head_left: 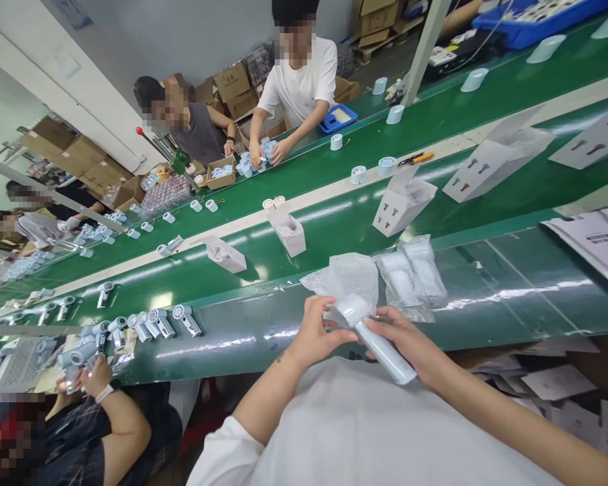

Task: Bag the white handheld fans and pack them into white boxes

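A pale blue handheld fan [388, 354] lies tilted across my two hands, its round head at the mouth of a clear bubble-wrap bag [357, 277]. My left hand [317, 334] is closed on the bag's near edge, its thumb beside the fan's head. Just below the head, my right hand [402, 337] grips the fan's handle. How far the head sits inside the bag is hard to make out. Right beside the bag lie several wrapped items [413, 277] in clear plastic on the bench.
Open white boxes [402, 202] stand along the green conveyor [334, 229] ahead. Several fans [185, 320] lie on the bench [243, 337] to my left, near a co-worker's hands [94, 378]. Two people work across the belt. Printed white sheets [595, 239] lie at right.
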Motion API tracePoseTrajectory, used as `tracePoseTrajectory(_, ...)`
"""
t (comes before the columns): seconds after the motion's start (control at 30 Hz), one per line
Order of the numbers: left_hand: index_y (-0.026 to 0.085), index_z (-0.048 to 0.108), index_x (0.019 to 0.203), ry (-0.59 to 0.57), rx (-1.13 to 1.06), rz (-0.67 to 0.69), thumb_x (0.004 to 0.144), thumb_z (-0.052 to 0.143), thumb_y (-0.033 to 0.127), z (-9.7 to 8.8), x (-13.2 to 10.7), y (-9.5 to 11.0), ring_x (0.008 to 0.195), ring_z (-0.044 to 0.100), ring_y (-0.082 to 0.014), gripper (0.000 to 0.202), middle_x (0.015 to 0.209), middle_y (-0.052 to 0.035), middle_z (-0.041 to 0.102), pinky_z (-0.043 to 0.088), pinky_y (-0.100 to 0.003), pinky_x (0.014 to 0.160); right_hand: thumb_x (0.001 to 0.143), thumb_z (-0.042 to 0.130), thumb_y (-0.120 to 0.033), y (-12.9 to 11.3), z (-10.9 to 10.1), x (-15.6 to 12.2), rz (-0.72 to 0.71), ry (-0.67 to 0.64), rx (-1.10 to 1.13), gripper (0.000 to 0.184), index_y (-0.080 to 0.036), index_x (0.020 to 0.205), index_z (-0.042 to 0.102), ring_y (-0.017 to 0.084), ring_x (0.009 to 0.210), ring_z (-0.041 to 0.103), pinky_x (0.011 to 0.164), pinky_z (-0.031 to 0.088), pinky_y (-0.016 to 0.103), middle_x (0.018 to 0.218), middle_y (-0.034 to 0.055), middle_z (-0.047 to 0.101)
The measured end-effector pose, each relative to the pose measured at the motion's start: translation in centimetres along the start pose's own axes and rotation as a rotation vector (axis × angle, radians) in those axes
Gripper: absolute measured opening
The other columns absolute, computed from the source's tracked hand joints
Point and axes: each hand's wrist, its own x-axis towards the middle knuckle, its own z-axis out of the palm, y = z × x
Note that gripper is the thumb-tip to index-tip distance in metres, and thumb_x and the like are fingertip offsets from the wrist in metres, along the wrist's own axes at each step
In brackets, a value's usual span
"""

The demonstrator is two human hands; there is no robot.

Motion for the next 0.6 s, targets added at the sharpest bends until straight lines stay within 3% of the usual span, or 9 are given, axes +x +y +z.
tracePoseTrajectory(0.1, 0.018, 0.063, 0.1, -0.089, -0.261, -0.16, 0.06, 0.085, 0.036, -0.3, 1.5, -0.4, 0.091, 0.057, -0.0179, 0.048, 0.102, -0.0059, 0.058, 0.052, -0.028, 0.072, 0.077, 0.074, -0.03, -0.1, 0.1, -0.6, 0.041, -0.04, -0.001, 0.033, -0.025, 0.095, 0.047, 0.022, 0.072, 0.071, 0.054, 0.058, 0.03, 0.076, 0.0007, 0.068)
tracePoseTrajectory(0.2, 0.015, 0.063, 0.09, -0.04, -0.385, -0.251, 0.067, 0.078, 0.035, 0.1, 1.9, -2.0, 0.071, 0.057, -0.0135, 0.034, 0.079, -0.0025, 0.061, 0.051, -0.029, 0.068, 0.076, 0.074, -0.028, 0.2, 0.0, -0.7, 0.087, -0.011, 0.01, 0.033, -0.026, 0.097, 0.048, 0.023, 0.075, 0.072, 0.053, 0.058, 0.03, 0.08, 0.0013, 0.07)
tracePoseTrajectory(0.27, 0.015, 0.064, 0.083, 0.067, -0.227, -0.166, 0.075, 0.068, 0.032, 0.7, 1.6, -3.2, 0.069, 0.058, -0.0147, 0.019, 0.077, -0.0037, 0.063, 0.053, -0.032, 0.07, 0.077, 0.073, -0.026, 0.7, -0.1, -0.6, 0.1, 0.038, 0.018, 0.034, -0.026, 0.099, 0.047, 0.023, 0.075, 0.072, 0.054, 0.059, 0.031, 0.081, 0.002, 0.07)
tracePoseTrajectory(0.37, 0.019, 0.067, 0.08, 0.135, 0.153, 0.121, 0.083, 0.054, 0.025, 1.5, 0.9, -4.3, 0.081, 0.062, -0.019, 0.014, 0.085, -0.0075, 0.066, 0.053, -0.037, 0.081, 0.079, 0.071, -0.023, 1.6, 0.1, -0.3, 0.137, 0.122, 0.098, 0.032, -0.026, 0.098, 0.044, 0.023, 0.069, 0.072, 0.053, 0.059, 0.031, 0.073, 0.0016, 0.07)
tracePoseTrajectory(0.5, 0.02, 0.065, 0.089, -0.044, 0.405, 0.412, 0.085, 0.046, 0.018, 1.6, -0.1, -4.4, 0.094, 0.063, -0.0208, 0.02, 0.095, -0.0105, 0.068, 0.053, -0.037, 0.087, 0.085, 0.064, -0.027, 2.4, 0.4, -0.3, 0.246, 0.137, 0.207, 0.024, -0.025, 0.094, 0.042, 0.018, 0.053, 0.067, 0.05, 0.056, 0.027, 0.064, 0.0014, 0.068)
tracePoseTrajectory(0.6, 0.018, 0.062, 0.092, -0.122, 0.517, 0.337, 0.087, 0.043, 0.017, 1.4, -0.5, -4.2, 0.092, 0.063, -0.0217, 0.02, 0.094, -0.0113, 0.067, 0.053, -0.037, 0.085, 0.086, 0.062, -0.03, 2.7, -0.3, -0.4, 0.26, 0.148, 0.235, 0.023, -0.026, 0.094, 0.042, 0.017, 0.053, 0.065, 0.054, 0.057, 0.027, 0.067, 0.0015, 0.068)
